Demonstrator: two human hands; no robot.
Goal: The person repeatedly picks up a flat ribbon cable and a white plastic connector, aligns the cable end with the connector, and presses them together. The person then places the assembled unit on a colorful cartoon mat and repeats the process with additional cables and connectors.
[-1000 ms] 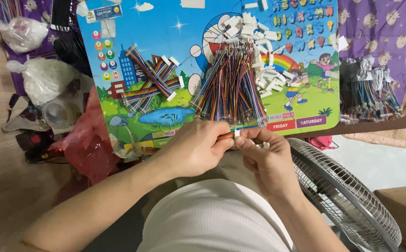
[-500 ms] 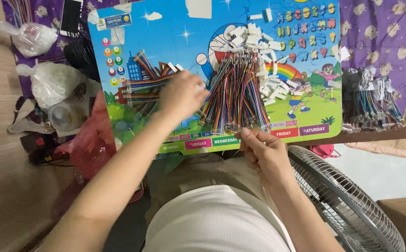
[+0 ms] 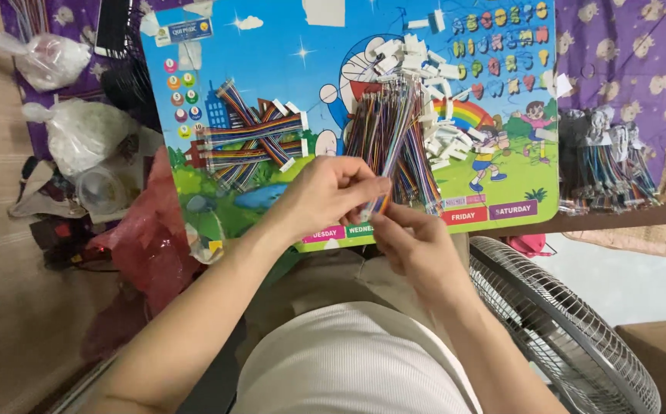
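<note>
The left hand pinches the end of a rainbow ribbon cable at the near edge of the cartoon board. Just right of that pinch, the right hand grips the same end from below; loose cables lie left.

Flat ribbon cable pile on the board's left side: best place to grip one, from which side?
Probably the top ribbon cable, pinched across its flat band mid-length, coming from above. It lies flat and crosswise over the others on the board, so its edges seem exposed; the white ends are small and look harder to hold.
</note>
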